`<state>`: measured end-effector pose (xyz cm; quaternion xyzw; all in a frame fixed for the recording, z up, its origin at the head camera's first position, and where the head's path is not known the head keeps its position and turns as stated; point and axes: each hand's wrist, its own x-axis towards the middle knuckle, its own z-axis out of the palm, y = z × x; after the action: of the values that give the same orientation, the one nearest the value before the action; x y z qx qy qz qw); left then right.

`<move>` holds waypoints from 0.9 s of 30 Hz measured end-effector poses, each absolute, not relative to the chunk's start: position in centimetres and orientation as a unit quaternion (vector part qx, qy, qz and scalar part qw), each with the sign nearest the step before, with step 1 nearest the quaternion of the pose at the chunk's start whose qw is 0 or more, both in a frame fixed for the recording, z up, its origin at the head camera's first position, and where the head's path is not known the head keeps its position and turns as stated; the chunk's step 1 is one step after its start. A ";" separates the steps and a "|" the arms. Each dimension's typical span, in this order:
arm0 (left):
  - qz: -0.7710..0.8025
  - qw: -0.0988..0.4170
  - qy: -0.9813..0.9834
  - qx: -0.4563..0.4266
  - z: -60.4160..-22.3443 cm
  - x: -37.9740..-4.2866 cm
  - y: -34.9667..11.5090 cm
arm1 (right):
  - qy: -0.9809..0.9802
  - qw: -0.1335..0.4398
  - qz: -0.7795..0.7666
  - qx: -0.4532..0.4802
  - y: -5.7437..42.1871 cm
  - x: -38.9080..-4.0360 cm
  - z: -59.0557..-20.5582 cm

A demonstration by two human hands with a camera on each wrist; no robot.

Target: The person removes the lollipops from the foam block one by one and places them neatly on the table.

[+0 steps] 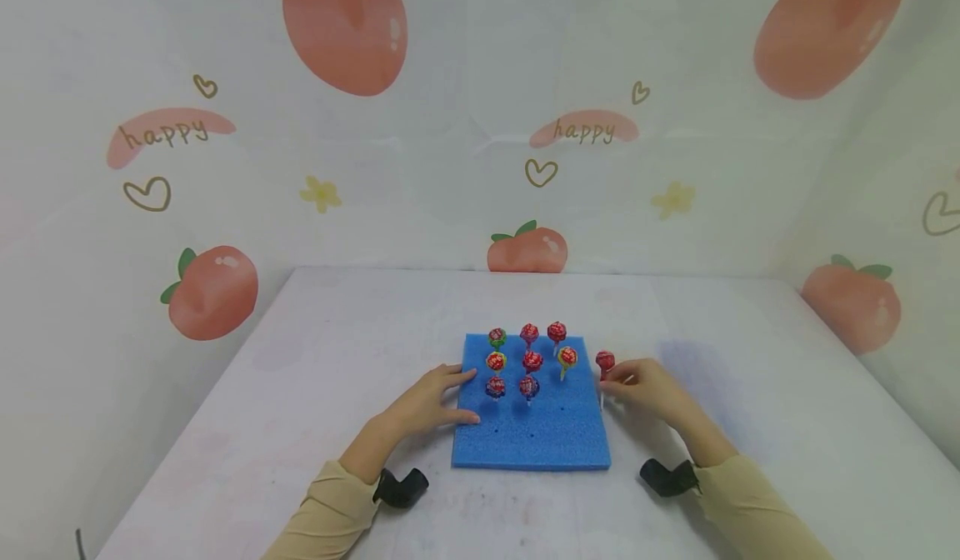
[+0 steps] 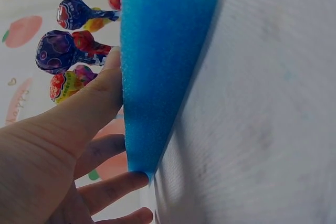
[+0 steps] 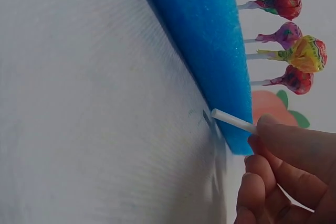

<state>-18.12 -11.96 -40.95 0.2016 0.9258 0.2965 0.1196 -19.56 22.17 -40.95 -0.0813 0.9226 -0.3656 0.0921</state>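
Observation:
A blue foam board [image 1: 547, 452] lies on the table with several wrapped lollipops standing in it by their sticks, among them a yellow one [image 1: 567, 357] and a green one [image 1: 497, 339]. My left hand [image 1: 427, 400] rests on the board's left side, fingers spread and straight; the left wrist view shows the thumb along the top edge and fingertips at the side. Just off the board's right edge, my right hand [image 1: 637, 387] pinches a red lollipop [image 1: 605, 361] by its white stick [image 3: 233, 120] between thumb and finger, the stick's bare end pointing down.
Small holes [image 1: 562, 408] show in the board's front part, in front of the lollipops. A white table surface [image 1: 337, 318] surrounds the board. Behind it stands a white backdrop [image 1: 420, 168] printed with fruit. Black wrist mounts [image 1: 401, 488] sit under both forearms.

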 end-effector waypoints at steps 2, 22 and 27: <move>0.298 0.119 0.925 0.202 -41.0 -18.1 -12.0 | 0.923 0.093 -0.366 -0.079 22.1 -19.6 -41.1; 0.296 0.116 0.926 0.205 -41.2 -18.2 -12.0 | 0.928 0.103 -0.357 -0.029 21.3 -19.8 -41.7; 0.299 0.118 0.925 0.204 -41.2 -18.2 -12.0 | 0.929 0.106 -0.355 -0.015 21.3 -19.8 -41.8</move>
<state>-18.23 -12.01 -41.17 0.2042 0.9247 0.2988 0.1178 -19.82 21.26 -41.82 -0.0145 0.9287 -0.3552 0.1056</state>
